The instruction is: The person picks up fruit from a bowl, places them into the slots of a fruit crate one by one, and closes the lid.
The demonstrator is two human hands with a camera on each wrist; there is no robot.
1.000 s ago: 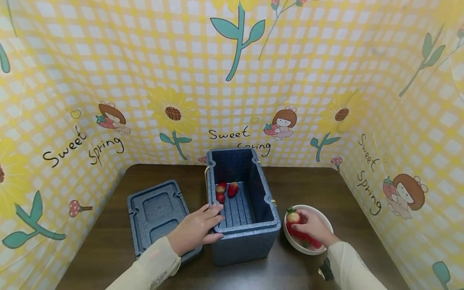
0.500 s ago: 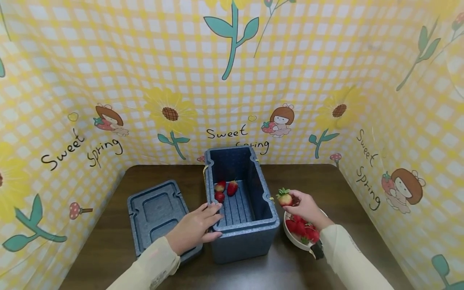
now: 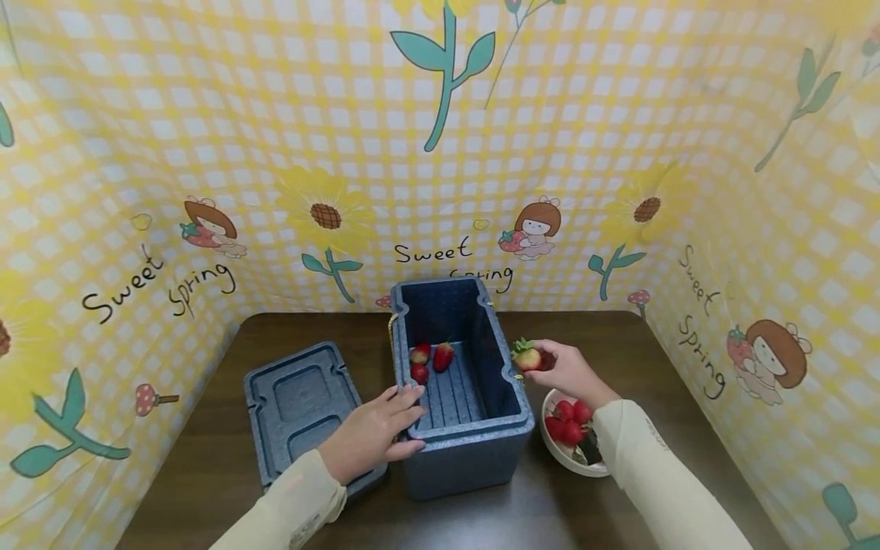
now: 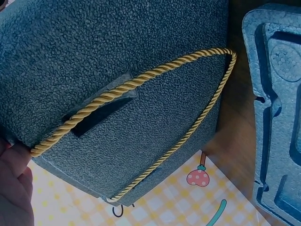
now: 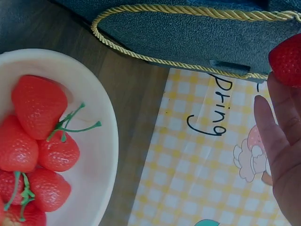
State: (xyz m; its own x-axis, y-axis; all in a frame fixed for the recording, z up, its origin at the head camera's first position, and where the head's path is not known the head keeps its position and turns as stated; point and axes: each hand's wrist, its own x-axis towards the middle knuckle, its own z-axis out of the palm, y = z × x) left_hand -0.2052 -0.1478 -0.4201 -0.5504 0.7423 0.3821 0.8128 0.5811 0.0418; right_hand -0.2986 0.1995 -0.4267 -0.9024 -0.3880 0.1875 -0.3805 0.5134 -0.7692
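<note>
At the near left corner of the blue box [image 3: 461, 470], the left hand [image 3: 371, 434] is resting its fingers over the rim, pinching nothing. To the box's right, a white bowl [image 5: 112, 132] is holding several red strawberries [image 3: 567, 422]. Slightly farther, the right hand [image 3: 571, 374] is pinching a single strawberry [image 3: 528, 360], whose leafy end is pointing up and leftward, toward the box; it is hovering at the right wall, perhaps overlapping the rim. Beyond, across the opening, three strawberries [image 3: 443, 357] are lying leftward on the box floor.
</note>
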